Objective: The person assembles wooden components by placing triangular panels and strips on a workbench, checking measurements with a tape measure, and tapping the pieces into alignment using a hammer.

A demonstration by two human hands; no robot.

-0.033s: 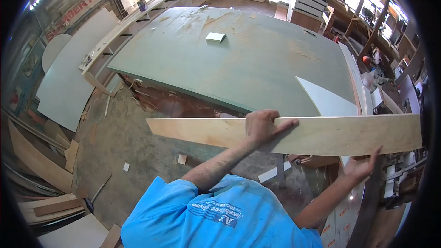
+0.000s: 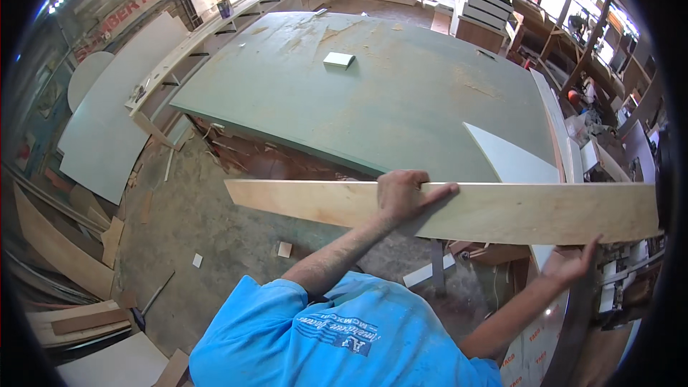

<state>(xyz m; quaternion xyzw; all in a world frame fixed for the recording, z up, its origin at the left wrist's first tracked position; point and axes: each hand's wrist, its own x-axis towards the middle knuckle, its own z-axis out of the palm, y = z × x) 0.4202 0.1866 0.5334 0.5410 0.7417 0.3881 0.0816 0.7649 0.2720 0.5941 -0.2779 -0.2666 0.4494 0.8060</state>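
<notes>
A long, pale wooden board (image 2: pixel 534 211) is held crosswise in front of me, above the near edge of a large green-topped table (image 2: pixel 279 86). My left hand (image 2: pixel 403 197) is closed over its upper edge near the middle, the thumb lying along the face. Toward the board's right end, my right hand (image 2: pixel 566 264) holds the lower edge, with a finger or thumb against the face and the other fingers partly hidden underneath. Behind the board, a white angled panel piece (image 2: pixel 510 156) lies on the table, its near part covered by the board.
A small white block (image 2: pixel 339 61) sits on the dusty tabletop. White panels (image 2: pixel 115 129) stand at the left beside a curved cabinet frame (image 2: pixel 154 104). Offcuts (image 2: pixel 285 249) are scattered over the concrete floor, and wood strips (image 2: pixel 89 319) are stacked at the lower left.
The board's left end has moved slightly up and left, with my left hand going along. My right hand has shifted a little, still at the lower edge.
</notes>
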